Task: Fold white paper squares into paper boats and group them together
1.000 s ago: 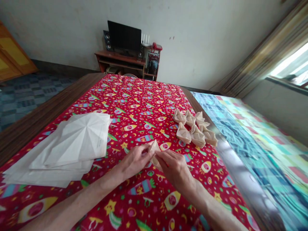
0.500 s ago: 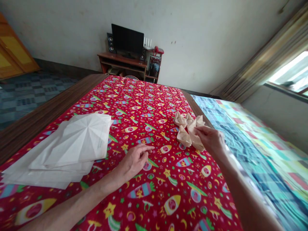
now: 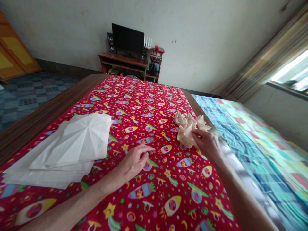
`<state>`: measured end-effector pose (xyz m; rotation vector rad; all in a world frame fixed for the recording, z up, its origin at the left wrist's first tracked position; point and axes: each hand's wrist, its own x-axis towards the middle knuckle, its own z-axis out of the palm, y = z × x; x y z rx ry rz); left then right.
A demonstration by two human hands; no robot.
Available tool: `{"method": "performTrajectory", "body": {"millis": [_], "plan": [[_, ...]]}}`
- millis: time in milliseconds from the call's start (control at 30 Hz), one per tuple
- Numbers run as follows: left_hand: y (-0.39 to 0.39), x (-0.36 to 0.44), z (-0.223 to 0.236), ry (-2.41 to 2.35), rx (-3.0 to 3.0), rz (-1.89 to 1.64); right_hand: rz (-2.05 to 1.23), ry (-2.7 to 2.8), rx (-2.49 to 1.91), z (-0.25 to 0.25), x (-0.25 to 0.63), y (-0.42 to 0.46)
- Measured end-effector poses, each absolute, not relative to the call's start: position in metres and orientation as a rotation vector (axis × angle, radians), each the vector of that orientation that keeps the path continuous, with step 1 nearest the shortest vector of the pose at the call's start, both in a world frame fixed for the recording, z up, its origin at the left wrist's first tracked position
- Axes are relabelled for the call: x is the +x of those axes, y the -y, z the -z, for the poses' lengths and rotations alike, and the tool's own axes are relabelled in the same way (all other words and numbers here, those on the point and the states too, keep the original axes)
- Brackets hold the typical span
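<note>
My right hand [image 3: 206, 140] pinches a cream folded paper piece [image 3: 189, 134] at the near side of a small group of similar pieces. Several of these origami shapes [image 3: 201, 122] with pointed tips stand close together near the cloth's right edge, and my fingers partly cover the nearest ones. On the red patterned cloth [image 3: 149, 134], my left hand [image 3: 138, 158] rests with its index finger stretched out, the thumb apart and nothing held. Left of it lies a stack of white paper sheets [image 3: 79, 141], the top one creased in rays from one point.
A dark wooden edge [image 3: 48, 107] runs along the cloth's left side. To the right is a bed with a blue checked cover [image 3: 231, 138]. Against the far wall stands a desk [image 3: 122, 60] with a black monitor [image 3: 128, 40] and a red telephone [image 3: 158, 49].
My right hand has shifted slightly left, bringing the held piece up against the piece on its left. My left hand has stayed almost still.
</note>
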<state>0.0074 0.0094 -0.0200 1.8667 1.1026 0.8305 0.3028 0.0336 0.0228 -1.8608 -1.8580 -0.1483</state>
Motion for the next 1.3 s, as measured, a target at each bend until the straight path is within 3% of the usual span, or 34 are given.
{"method": "performTrajectory", "body": {"millis": [467,800,1300], "plan": [[-0.128,0.143,0.020,-0.688,2.346,-0.922,0.198,1.901,-1.831,-0.017,0.301,-0.034],[-0.129,0.142,0.029,-0.675,2.241,-0.903,-0.011,1.989,-1.821,-0.026,0.310,-0.046],[-0.126,0.140,0.033,-0.815,2.217,-0.759,0.110,2.337,-2.104,-0.030,0.292,-0.058]]}}
